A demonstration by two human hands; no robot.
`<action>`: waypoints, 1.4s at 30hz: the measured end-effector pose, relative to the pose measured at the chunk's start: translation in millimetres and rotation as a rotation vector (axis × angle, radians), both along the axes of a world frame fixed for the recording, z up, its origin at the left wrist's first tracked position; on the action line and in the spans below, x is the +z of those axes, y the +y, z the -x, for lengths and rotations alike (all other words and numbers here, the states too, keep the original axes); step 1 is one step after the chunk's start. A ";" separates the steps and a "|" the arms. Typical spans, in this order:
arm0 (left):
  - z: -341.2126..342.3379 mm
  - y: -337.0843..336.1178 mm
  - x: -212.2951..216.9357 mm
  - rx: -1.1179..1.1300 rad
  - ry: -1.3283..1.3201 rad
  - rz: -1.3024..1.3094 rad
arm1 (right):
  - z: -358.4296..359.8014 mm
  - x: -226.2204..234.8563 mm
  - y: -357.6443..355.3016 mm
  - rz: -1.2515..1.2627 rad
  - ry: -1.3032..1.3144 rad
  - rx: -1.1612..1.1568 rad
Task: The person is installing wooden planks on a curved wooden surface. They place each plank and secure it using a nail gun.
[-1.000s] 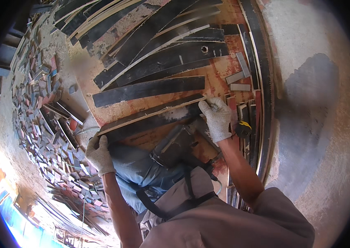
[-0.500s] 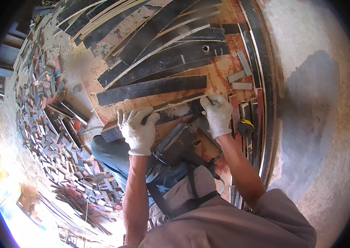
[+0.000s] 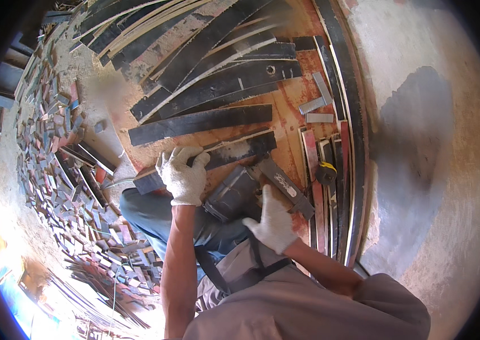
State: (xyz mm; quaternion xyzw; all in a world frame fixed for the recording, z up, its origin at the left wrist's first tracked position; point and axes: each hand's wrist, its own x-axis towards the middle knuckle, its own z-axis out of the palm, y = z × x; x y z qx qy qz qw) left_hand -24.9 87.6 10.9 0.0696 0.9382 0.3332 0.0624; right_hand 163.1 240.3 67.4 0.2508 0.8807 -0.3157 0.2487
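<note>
Long dark wooden strips are fanned across the upper middle of the frame. A heap of small offcuts is spread over the left side. A yellow tape measure is seen right of centre, with short grey pieces above it.

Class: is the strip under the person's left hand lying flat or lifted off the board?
Flat: the strip lies along the board, left hand on it.
</note>
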 end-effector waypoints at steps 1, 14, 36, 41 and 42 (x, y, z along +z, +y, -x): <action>0.1 0.1 0.0 0.002 -0.004 0.019 | -16.0 -25.3 -12.0 -0.026 0.014 0.015; -0.6 -2.0 -4.5 -0.003 0.062 -0.008 | -14.5 41.2 65.8 0.366 -0.046 -0.281; 1.8 -2.1 -2.6 -0.016 0.069 0.016 | 56.6 94.5 103.5 0.499 -0.196 -0.613; -0.5 -3.2 -3.2 -0.006 0.048 0.010 | 48.3 86.0 104.8 0.590 -0.111 -0.618; 2.2 -1.3 -1.8 -0.003 0.053 0.013 | 50.6 81.8 106.1 0.582 -0.132 -0.639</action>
